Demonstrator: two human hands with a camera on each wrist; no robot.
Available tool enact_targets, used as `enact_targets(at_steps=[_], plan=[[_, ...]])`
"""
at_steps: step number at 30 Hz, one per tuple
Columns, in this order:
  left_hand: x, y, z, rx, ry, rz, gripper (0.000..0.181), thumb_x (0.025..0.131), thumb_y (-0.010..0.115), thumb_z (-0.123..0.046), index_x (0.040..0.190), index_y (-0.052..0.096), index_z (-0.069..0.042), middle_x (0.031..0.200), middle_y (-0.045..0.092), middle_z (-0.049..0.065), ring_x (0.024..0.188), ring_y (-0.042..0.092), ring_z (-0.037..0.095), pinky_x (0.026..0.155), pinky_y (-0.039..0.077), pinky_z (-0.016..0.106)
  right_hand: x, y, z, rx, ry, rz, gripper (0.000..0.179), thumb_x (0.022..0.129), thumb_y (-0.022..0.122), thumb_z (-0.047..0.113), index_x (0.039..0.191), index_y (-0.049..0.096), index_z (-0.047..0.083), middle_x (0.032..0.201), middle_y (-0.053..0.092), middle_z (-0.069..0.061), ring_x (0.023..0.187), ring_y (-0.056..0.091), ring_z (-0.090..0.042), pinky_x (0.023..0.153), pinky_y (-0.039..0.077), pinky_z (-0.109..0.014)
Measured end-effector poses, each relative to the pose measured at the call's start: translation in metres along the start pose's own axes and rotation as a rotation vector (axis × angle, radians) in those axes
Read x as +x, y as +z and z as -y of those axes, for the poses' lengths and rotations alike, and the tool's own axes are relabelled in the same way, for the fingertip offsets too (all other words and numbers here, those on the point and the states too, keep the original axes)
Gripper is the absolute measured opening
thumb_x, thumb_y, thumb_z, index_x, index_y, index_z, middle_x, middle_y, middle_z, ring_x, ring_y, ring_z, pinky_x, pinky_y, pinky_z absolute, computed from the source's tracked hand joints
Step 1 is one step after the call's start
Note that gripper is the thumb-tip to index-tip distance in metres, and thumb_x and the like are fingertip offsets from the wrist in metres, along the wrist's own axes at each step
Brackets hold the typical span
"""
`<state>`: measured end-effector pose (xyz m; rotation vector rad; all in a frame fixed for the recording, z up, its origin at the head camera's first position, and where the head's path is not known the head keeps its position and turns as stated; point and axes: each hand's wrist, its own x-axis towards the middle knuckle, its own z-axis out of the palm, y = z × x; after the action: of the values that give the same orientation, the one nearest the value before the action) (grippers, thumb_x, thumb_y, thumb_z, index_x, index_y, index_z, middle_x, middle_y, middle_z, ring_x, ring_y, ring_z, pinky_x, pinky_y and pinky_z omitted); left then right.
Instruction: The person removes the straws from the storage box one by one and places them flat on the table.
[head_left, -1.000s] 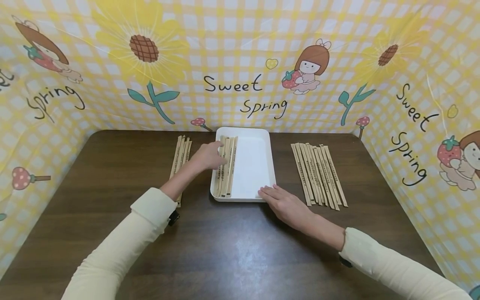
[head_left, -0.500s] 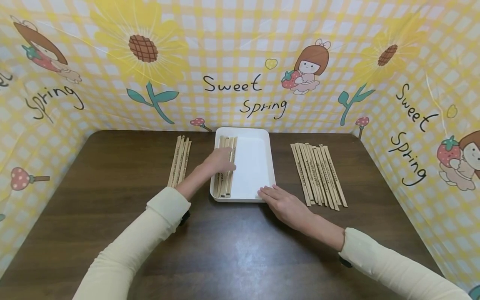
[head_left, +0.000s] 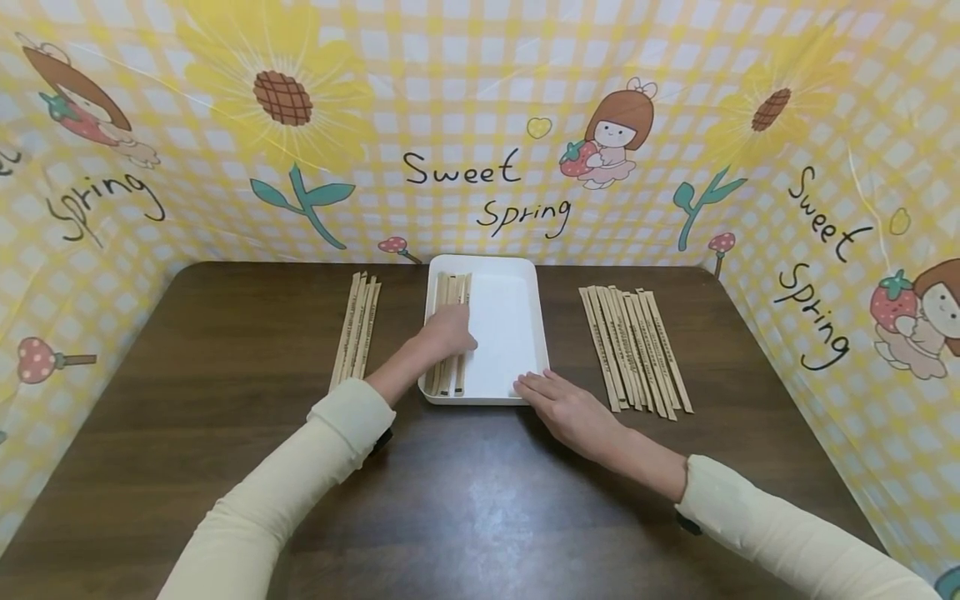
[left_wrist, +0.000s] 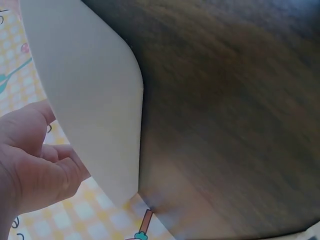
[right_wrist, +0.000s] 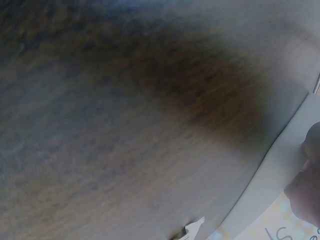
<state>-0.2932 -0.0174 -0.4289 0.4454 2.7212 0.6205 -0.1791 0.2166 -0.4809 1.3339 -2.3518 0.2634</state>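
Observation:
In the head view, a white tray (head_left: 504, 333) stands at the back middle of the table. Several thin sticks in printed brown paper sleeves (head_left: 454, 287) lie side by side along its left wall. My left hand (head_left: 447, 330) is over their middle, knuckles up, with its thumb on the right side of the bundle. Its fingertips are hidden, so I cannot tell whether they grip the sticks. In the left wrist view, that hand (left_wrist: 37, 155) reaches in behind the tray's wall (left_wrist: 100, 100). My right hand (head_left: 573, 412) rests with straight fingers on the tray's near right corner.
More paper-sleeved sticks (head_left: 355, 329) lie left of the tray, partly behind the left forearm. Another row of several such sticks (head_left: 637, 350) fans out on the right. A yellow checked cloth (head_left: 480, 100) hangs behind the dark wooden table (head_left: 480, 500).
My left hand has moved right and toward the near side along the sticks in the tray, and its thumb now lies past their right edge. My right hand has stayed on the corner.

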Motion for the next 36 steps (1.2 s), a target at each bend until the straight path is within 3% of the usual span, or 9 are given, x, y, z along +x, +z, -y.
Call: enact_targets(at_steps=[7, 13, 20, 28, 36], plan=[[0.005, 0.007, -0.007, 0.146, -0.031, 0.018, 0.005, 0.081, 0.060, 0.001, 0.078, 0.058, -0.002, 0.066, 0.051, 0.007, 0.056, 0.048, 0.017, 0.046, 0.039, 0.025, 0.001, 0.001, -0.001, -0.003, -0.009, -0.002, 0.042, 0.083, 0.072, -0.006, 0.124, 0.064, -0.009, 0.123, 0.066, -0.020, 0.117, 0.062, -0.030, 0.103, 0.046, -0.045], [0.004, 0.009, -0.012, 0.175, -0.043, 0.038, 0.011, 0.087, 0.056, 0.003, 0.078, 0.057, -0.003, 0.063, 0.049, 0.006, 0.052, 0.045, 0.016, 0.043, 0.035, 0.024, 0.002, 0.000, -0.001, -0.006, -0.009, 0.009, 0.041, 0.084, 0.072, -0.006, 0.124, 0.064, -0.009, 0.123, 0.066, -0.020, 0.117, 0.062, -0.029, 0.103, 0.046, -0.045], [-0.001, 0.009, -0.016, 0.187, -0.020, 0.027, 0.009, 0.092, 0.053, 0.003, 0.093, 0.061, 0.003, 0.064, 0.047, 0.006, 0.051, 0.043, 0.015, 0.042, 0.033, 0.022, 0.002, 0.001, -0.002, -0.010, -0.005, 0.010, 0.042, 0.083, 0.073, -0.006, 0.124, 0.064, -0.008, 0.124, 0.066, -0.019, 0.117, 0.062, -0.029, 0.103, 0.046, -0.044], [-0.003, 0.004, -0.018, 0.130, -0.004, -0.014, 0.018, 0.087, 0.059, 0.001, 0.104, 0.062, 0.006, 0.077, 0.057, 0.011, 0.064, 0.051, 0.021, 0.050, 0.039, 0.028, 0.001, -0.001, -0.001, -0.005, 0.007, 0.028, 0.043, 0.083, 0.073, -0.006, 0.124, 0.064, -0.008, 0.124, 0.066, -0.019, 0.118, 0.062, -0.028, 0.105, 0.045, -0.044], [-0.003, -0.010, -0.015, 0.009, -0.048, -0.029, 0.010, 0.083, 0.066, -0.002, 0.084, 0.056, -0.001, 0.070, 0.055, 0.007, 0.058, 0.049, 0.018, 0.048, 0.038, 0.025, 0.001, -0.002, 0.000, -0.012, 0.006, 0.029, 0.043, 0.082, 0.074, -0.006, 0.124, 0.064, -0.009, 0.124, 0.066, -0.020, 0.118, 0.062, -0.028, 0.103, 0.046, -0.045]])
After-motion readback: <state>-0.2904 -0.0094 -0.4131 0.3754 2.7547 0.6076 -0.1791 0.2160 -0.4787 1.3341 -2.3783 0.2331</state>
